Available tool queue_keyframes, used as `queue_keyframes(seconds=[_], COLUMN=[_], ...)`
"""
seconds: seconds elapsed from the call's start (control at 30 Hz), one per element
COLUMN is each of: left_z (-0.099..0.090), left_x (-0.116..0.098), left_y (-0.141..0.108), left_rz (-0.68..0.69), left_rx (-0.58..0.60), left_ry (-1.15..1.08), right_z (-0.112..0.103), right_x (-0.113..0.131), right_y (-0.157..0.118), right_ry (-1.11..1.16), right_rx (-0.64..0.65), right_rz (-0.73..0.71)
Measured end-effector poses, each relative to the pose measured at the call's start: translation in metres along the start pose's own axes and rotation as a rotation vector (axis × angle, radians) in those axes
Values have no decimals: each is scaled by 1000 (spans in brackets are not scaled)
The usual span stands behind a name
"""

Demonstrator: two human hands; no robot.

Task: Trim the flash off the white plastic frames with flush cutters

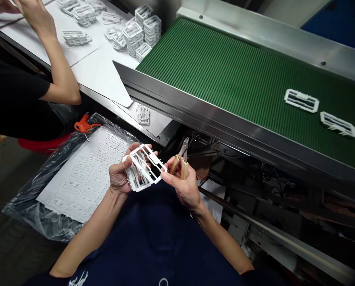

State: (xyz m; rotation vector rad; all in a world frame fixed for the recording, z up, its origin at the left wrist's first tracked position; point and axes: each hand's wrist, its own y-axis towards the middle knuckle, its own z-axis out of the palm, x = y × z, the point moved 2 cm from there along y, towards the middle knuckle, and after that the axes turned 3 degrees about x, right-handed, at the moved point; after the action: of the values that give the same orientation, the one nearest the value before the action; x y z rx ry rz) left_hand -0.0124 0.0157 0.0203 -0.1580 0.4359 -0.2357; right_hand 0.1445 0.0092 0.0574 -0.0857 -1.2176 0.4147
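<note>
Two bare hands of mine work close together in front of my navy blue cloth top [153, 238]. My left hand [120, 176] is curled around a small fanned bundle of white plastic frames [132, 174]. My right hand [187, 186] pinches the right end of the uppermost white rectangular frame [154, 158] between thumb and finger, with metal cutting pliers with tan handles [174, 164] also in its grip. These frames look light and fairly stiff, perhaps a little slippery; I'd hold the outer rim, since the slender inner bars seem easier to bend or snap.

Near left, glossy clear plastic film [31, 216] surrounds a flat white sheet with embossed frame outlines [82, 174]; an orange-handled tool [83, 125] sits at its far edge. Farther right, two ribbed white frames [302, 95] lie on a green textured conveyor belt [219, 75] edged in smooth metal. Far left, uneven white stacks [132, 37] stand on the paper-covered table [101, 75], near another person's bare arm [60, 75].
</note>
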Motion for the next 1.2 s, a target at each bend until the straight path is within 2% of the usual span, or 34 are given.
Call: queue_keyframes(seconds=[0.43, 0.83, 1.2], left_z=[-16, -29, -24], left_x=[-5, -4, -10], left_y=[-11, -10, -9], left_rz=[67, 63, 78], left_rx=[-130, -157, -200], left_ry=[-22, -93, -22], right_z=[10, 18, 16], right_x=[-4, -5, -5], right_y=[10, 16, 21], right_ry=[27, -13, 11], right_rx=[49, 56, 66], right_rz=[35, 82, 68])
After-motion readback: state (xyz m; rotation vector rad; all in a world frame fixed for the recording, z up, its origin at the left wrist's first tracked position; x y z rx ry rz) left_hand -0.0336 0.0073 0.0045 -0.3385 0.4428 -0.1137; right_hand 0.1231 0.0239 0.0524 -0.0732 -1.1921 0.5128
